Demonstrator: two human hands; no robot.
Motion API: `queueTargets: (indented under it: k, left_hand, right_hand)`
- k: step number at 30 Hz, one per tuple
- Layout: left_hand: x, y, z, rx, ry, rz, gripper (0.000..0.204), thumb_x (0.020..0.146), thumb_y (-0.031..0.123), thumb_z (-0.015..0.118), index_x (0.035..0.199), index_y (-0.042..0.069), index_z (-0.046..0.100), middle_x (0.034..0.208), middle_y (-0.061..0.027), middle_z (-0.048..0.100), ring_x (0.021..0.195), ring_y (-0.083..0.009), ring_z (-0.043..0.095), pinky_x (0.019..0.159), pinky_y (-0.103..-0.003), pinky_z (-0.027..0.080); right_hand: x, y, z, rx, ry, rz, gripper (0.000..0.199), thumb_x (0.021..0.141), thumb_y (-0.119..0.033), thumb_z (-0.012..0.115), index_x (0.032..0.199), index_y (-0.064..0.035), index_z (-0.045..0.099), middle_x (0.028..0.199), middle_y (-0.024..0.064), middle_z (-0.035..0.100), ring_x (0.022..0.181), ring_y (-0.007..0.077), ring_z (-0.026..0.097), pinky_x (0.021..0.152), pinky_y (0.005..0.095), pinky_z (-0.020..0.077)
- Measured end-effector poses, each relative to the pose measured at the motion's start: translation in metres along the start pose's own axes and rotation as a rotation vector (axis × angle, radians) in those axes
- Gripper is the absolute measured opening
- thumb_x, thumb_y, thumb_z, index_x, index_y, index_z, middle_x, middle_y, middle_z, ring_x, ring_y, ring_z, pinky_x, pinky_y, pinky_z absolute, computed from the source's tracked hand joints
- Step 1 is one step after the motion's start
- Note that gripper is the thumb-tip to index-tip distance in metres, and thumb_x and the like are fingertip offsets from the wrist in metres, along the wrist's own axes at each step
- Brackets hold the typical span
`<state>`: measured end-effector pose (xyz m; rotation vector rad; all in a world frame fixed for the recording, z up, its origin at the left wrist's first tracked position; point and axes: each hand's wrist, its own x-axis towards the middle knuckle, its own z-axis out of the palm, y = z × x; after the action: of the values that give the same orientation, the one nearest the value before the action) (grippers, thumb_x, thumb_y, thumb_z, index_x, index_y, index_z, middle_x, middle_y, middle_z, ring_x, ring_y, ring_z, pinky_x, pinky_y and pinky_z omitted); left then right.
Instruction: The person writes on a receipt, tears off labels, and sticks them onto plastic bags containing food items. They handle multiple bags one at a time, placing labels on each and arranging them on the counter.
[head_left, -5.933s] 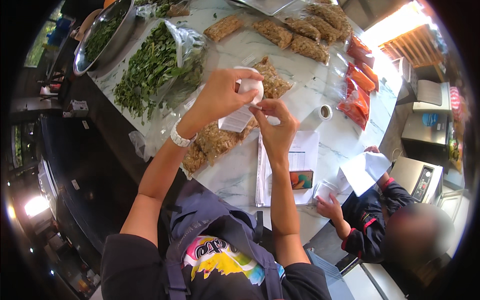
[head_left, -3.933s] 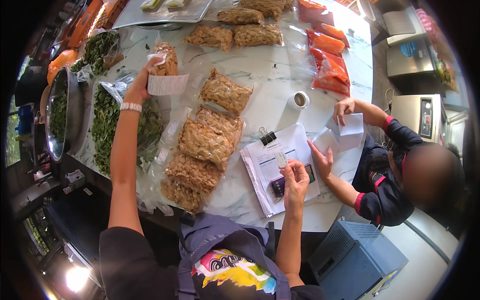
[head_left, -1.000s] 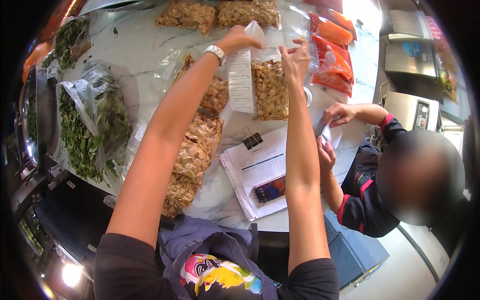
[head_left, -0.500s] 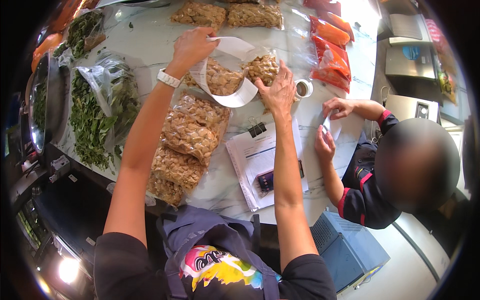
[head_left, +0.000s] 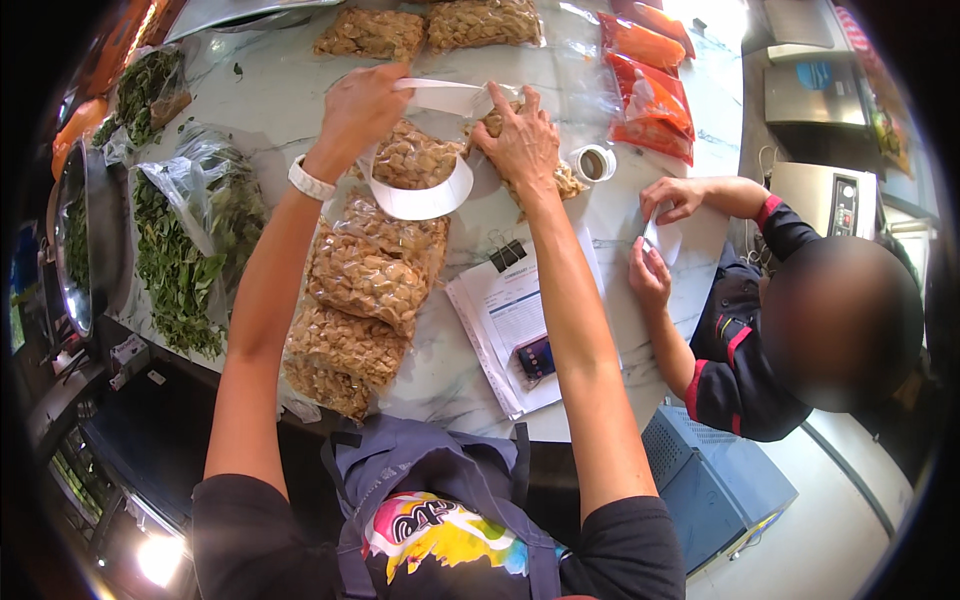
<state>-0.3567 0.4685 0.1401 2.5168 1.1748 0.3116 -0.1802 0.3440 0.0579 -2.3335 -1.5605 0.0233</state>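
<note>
My left hand (head_left: 362, 112), with a white watch on its wrist, pinches a long white paper strip (head_left: 425, 203). The strip runs across to the fingertips of my right hand (head_left: 520, 148) and also loops down around a clear bag of light brown chips (head_left: 415, 158). The fingers of my right hand are spread over another bag of chips (head_left: 492, 124), partly covered by the hand. Whether those fingertips grip the strip's end is hard to see. Nearer me, several larger chip bags (head_left: 365, 265) lie stacked. A small white cup (head_left: 594, 163) with brown contents stands beside my right hand.
Bags of leafy greens (head_left: 185, 250) lie at left, and red-orange packets (head_left: 650, 100) at far right. Under my right forearm are clipped papers (head_left: 500, 300) and a phone (head_left: 535, 357). At right a co-worker's hands (head_left: 665, 215) hold a small white piece.
My right hand has moved away from me and slightly left, over the chip bag. The strip's upper stretch now runs straighter between my hands. The whole view has shifted a little.
</note>
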Motion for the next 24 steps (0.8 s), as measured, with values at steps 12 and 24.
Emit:
queueTargets:
  k: [12,24]
  left_hand:
    - [-0.027,0.069,-0.048,0.091,0.135,0.035,0.015,0.086,0.023,0.059,0.094,0.011,0.064,0.061,-0.0128,0.060,0.062,-0.0285,0.062,0.058,-0.039,0.046]
    - [-0.027,-0.016,-0.081,-0.507,0.136,-0.368,0.030,0.090,0.030,0.052,0.099,0.009,0.070,0.057,0.0032,0.055,0.057,-0.0062,0.043,0.058,-0.027,0.037]
  right_hand:
    - [0.003,0.001,0.001,0.053,-0.015,0.104,0.075,0.068,-0.045,0.070,0.134,-0.0163,0.046,0.125,0.0131,0.048,0.096,0.0323,0.060,0.081,0.0439,0.0479]
    - [0.008,0.017,0.004,0.263,0.133,0.051,0.064,0.075,-0.024,0.072,0.134,-0.0181,0.047,0.125,0.0162,0.047,0.114,0.0331,0.048,0.093,0.0491,0.0406]
